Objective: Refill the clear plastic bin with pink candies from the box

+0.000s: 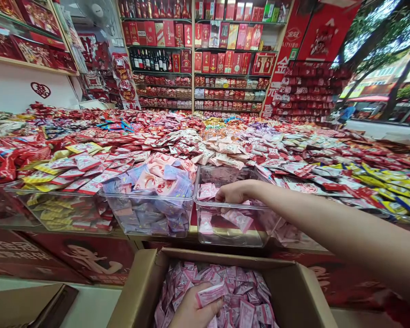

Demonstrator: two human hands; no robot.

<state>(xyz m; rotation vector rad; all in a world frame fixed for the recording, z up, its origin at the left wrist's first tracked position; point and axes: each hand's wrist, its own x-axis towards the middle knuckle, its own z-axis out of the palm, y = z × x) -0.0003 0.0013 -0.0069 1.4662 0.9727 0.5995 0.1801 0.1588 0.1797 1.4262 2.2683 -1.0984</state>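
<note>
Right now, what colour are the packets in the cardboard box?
Pink packets, best in the head view.

You are in a sweet shop: around the clear bin (232, 230) in front of you, a broad surface (140, 237) is heaped with wrapped sweets (225, 152) sorted into bands of red, pink, yellow and purple. Far behind that bin, wall shelves (193, 54) carry red gift boxes (241, 36) and dark bottles (150, 59), and far to its right the shopfront opens onto a street (372, 128) with trees (379, 27). Just below the bin, a cardboard box (294, 291) holds loose pink packets (241, 291) as bulk stock.
</note>
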